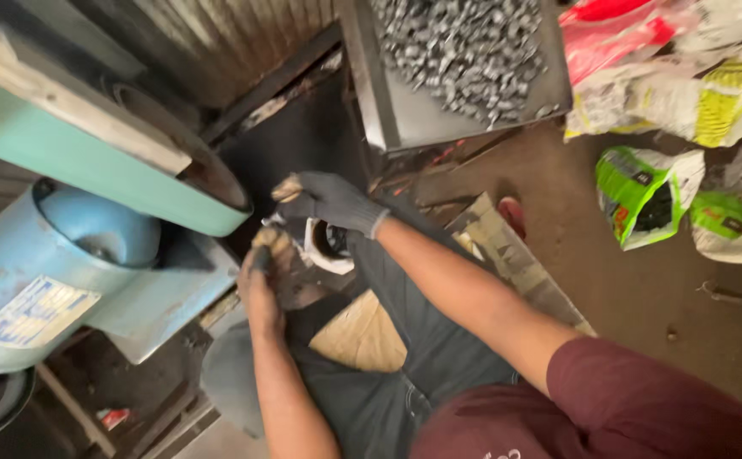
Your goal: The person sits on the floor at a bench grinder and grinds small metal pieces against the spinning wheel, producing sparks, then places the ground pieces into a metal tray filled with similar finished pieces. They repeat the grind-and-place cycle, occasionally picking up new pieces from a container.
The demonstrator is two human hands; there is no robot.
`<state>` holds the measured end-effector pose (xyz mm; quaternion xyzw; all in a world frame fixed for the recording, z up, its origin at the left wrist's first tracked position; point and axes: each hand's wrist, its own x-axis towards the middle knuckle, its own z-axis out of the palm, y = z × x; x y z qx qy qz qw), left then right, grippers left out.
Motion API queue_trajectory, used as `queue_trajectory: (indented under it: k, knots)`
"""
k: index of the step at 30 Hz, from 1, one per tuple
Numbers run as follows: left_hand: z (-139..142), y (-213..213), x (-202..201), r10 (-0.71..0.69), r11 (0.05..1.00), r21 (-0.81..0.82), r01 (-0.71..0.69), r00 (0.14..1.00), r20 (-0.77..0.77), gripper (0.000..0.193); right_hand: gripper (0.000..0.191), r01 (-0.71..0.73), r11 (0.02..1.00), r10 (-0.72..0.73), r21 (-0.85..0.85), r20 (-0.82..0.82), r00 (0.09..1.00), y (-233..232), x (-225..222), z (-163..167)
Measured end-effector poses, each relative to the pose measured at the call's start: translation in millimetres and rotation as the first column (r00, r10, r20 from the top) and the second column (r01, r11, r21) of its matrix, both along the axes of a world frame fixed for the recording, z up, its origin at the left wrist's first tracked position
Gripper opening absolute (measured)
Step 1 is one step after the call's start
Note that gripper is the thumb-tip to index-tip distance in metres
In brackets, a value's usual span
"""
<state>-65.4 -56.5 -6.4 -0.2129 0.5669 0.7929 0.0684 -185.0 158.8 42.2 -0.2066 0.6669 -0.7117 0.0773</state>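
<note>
Small pale ring-shaped piece (330, 246) between both hands above the lap; right hand (330, 204), gloved, curled over it in a closed grip. Left hand (262, 272) likewise closed, pinching its near edge. Probably rigid, lightish; best held by the rim.

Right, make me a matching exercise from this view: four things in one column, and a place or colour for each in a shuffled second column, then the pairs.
Things:
1. tray of small metal parts
2. right hand
3. motor housing
4. green and white sack

Descriptions:
A. light blue, at the left
B. on the floor at the right
C. top centre, grey
D. in a dark grey glove

Pairs: 1-C, 2-D, 3-A, 4-B
</note>
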Motion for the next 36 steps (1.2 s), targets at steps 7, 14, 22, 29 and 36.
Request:
queue_trajectory:
  k: [7,14,22,29,36]
  knots:
    - [-4.1,21.6,-11.8,-0.362,0.593,-0.749,0.296,0.929,0.08,0.049,0.031,0.744,0.18,-0.58,0.644,-0.541,0.609,113.2,-68.4,24.0]
    - [30.2,42.3,-27.5,-0.574,0.373,-0.739,0.561,0.765,0.291,0.056,0.029,0.781,0.133,-0.234,0.61,-0.747,0.623,132.0,-111.9,14.8]
    - [0.9,34.7,-6.4,-0.529,0.403,-0.797,0.45,0.825,0.198,0.043,0.045,0.707,0.28,-0.502,0.649,-0.529,0.684,138.4,-36.1,4.9]
    - [7.6,51.9,6.9,-0.088,0.97,0.207,0.13,0.976,-0.2,0.054,0.028,0.353,0.935,-0.345,-0.033,0.136,0.929,46.2,91.5,26.1]
    - [35.1,39.7,26.9,0.086,0.983,0.175,-0.058,0.984,-0.156,0.047,0.054,-0.173,0.976,0.217,-0.134,0.485,0.847,8.4,131.5,61.2]
